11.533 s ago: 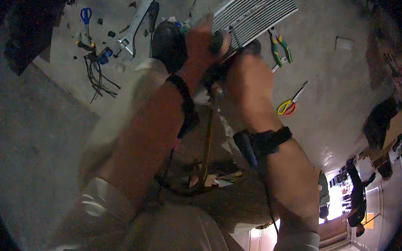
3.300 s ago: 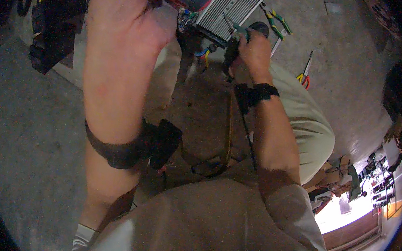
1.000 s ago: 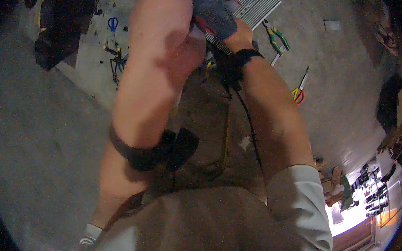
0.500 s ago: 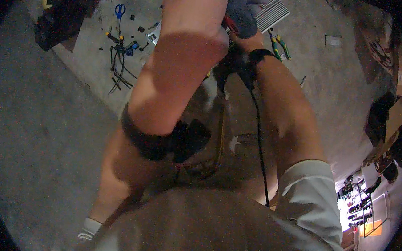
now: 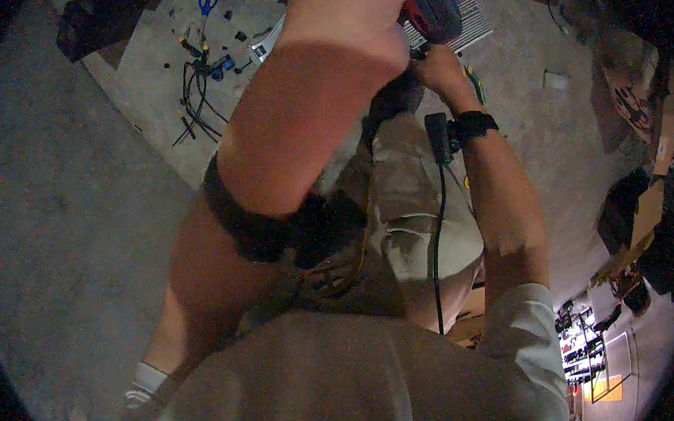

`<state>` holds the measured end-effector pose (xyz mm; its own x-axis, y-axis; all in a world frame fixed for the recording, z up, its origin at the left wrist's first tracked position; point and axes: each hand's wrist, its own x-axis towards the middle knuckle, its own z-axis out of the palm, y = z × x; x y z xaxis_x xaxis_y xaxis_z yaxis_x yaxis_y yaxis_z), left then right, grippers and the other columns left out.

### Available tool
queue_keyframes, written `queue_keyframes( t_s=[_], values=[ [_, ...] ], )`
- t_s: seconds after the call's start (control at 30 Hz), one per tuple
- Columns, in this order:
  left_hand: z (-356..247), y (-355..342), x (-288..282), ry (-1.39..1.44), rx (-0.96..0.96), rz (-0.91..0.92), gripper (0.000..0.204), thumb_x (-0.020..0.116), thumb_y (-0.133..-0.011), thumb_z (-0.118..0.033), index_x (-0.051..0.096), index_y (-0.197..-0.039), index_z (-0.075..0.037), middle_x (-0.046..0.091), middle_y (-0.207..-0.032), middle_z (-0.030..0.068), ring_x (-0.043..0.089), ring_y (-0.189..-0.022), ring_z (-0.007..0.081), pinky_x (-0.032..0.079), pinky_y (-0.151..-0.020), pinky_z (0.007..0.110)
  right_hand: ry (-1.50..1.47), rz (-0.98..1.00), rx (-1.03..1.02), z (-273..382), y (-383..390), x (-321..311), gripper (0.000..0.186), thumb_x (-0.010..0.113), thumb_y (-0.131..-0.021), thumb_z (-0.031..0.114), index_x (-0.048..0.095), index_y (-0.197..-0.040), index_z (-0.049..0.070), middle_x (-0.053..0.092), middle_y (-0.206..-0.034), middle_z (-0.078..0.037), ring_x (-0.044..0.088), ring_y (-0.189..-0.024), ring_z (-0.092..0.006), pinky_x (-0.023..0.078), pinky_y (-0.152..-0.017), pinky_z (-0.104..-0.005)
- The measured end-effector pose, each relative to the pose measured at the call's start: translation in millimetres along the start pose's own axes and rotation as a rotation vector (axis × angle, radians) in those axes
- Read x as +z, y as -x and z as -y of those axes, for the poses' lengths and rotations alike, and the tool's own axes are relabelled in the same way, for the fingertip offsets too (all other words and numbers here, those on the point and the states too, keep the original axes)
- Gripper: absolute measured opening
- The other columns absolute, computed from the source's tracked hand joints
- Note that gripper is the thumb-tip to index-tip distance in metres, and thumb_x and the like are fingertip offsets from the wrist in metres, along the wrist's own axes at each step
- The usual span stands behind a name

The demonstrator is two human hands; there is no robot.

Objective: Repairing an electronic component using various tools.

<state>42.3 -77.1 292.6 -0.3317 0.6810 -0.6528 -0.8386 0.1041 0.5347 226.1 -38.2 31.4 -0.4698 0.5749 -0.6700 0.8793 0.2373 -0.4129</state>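
My right hand (image 5: pixel 443 72) is closed around the grip of a red and grey power drill (image 5: pixel 434 14) near the top middle. Its fingers are partly hidden behind the tool. Beneath and beside the drill lies a ribbed silver metal panel (image 5: pixel 475 25). Green and yellow pliers (image 5: pixel 475 85) rest on the floor just beyond my right wrist. A black band (image 5: pixel 477 125) wraps that wrist, with a black box (image 5: pixel 439 138) and a cable hanging from it. A large bare limb close to the camera covers the top middle. I cannot see my left hand.
On the concrete floor at left lie blue-handled scissors (image 5: pixel 208 1), black cables (image 5: pixel 191 100), a blue piece (image 5: pixel 222 67) and several small black bits. A dark bag-like shape (image 5: pixel 103 14) is at upper left. Cardboard (image 5: pixel 654 208) stands at right, with a pale card (image 5: pixel 555 81) nearer.
My right hand and wrist have shifted right and a little nearer to me, the drill likewise right. The box on the wristband now shows clearly, and the pliers are more covered.
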Motion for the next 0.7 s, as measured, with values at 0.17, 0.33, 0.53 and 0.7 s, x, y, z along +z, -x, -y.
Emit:
queue_keyframes(
  t_s=[0.17,0.33,0.53,0.7],
  values=[
    [-24.3,13.0,17.4,-0.042,-0.079,-0.184,0.026,0.055,-0.103,-0.024,0.065,-0.108,-0.001,0.067,-0.097,0.0113,0.066,-0.089,0.0244,0.053,-0.083,0.038,-0.152,-0.096,-0.031,-9.4,15.4,-4.5,0.050,0.077,-0.082,0.031,0.068,-0.116,-0.004,0.070,-0.113,-0.028,0.066,-0.109,-0.0447,0.054,-0.093,-0.0507],
    [-29.3,32.9,15.6,-0.042,-0.024,-0.116,0.031,0.057,-0.102,-0.025,0.064,-0.114,0.003,0.067,-0.104,0.0115,0.066,-0.093,0.0244,0.052,-0.083,0.039,-0.212,-0.109,-0.074,-31.6,0.3,13.1,0.048,0.078,-0.082,0.032,0.069,-0.114,-0.002,0.072,-0.108,-0.026,0.069,-0.103,-0.0443,0.057,-0.088,-0.0489],
    [-23.8,38.0,-2.1,-0.023,-0.081,-0.039,0.034,0.058,-0.102,-0.025,0.063,-0.117,0.005,0.067,-0.111,0.0126,0.067,-0.096,0.0245,0.053,-0.087,0.039,-0.195,-0.177,0.004,-34.7,4.4,22.9,0.047,0.080,-0.079,0.035,0.072,-0.107,-0.002,0.073,-0.102,-0.025,0.071,-0.099,-0.0431,0.057,-0.087,-0.0480],
    [-13.0,12.0,-23.1,0.022,-0.028,0.073,0.032,0.060,-0.099,-0.026,0.064,-0.114,0.001,0.071,-0.103,0.0131,0.070,-0.091,0.0252,0.056,-0.083,0.039,-0.207,-0.237,0.041,-10.1,20.5,14.0,0.044,0.081,-0.078,0.036,0.074,-0.097,-0.003,0.073,-0.096,-0.025,0.071,-0.096,-0.0439,0.057,-0.086,-0.0487]
  ],
)
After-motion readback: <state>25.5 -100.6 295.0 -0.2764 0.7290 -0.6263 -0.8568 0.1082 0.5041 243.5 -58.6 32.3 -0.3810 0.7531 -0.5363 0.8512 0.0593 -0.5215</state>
